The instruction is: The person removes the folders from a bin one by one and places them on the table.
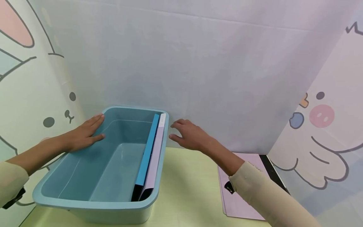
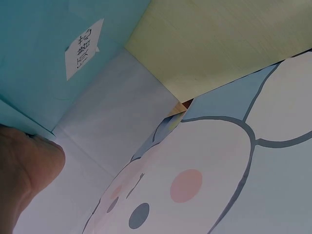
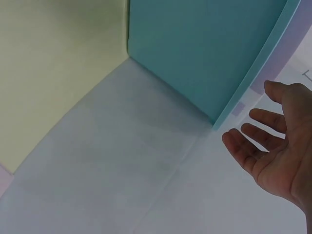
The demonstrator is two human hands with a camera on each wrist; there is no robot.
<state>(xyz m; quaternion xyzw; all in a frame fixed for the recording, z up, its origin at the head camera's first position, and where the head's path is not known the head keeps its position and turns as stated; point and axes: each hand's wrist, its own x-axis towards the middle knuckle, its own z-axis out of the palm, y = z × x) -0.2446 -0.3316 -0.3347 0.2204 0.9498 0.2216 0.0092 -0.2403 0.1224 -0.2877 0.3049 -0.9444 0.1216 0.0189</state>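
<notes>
A blue-green plastic tub (image 1: 113, 205) stands on the table, to the left. Inside, a blue binder (image 1: 148, 148) and a lilac binder (image 1: 156, 151) stand on edge side by side along its right wall. My left hand (image 1: 83, 134) rests on the tub's left rim with fingers extended; the left wrist view shows only part of the hand (image 2: 29, 168) against the rim. Just outside the right rim, my right hand (image 1: 190, 135) hovers with loosely bent, spread fingers and holds nothing. The right wrist view shows this hand (image 3: 280, 146) apart from the tub wall (image 3: 195, 48).
Lilac folders (image 1: 241, 201) lie flat on the table at the right, partly under my right forearm, with a black strip (image 1: 272, 170) beside them. A white handwritten label (image 2: 84, 51) is on the tub's outer side. Printed cloth walls (image 1: 198, 78) enclose the pale yellow table (image 1: 187, 189).
</notes>
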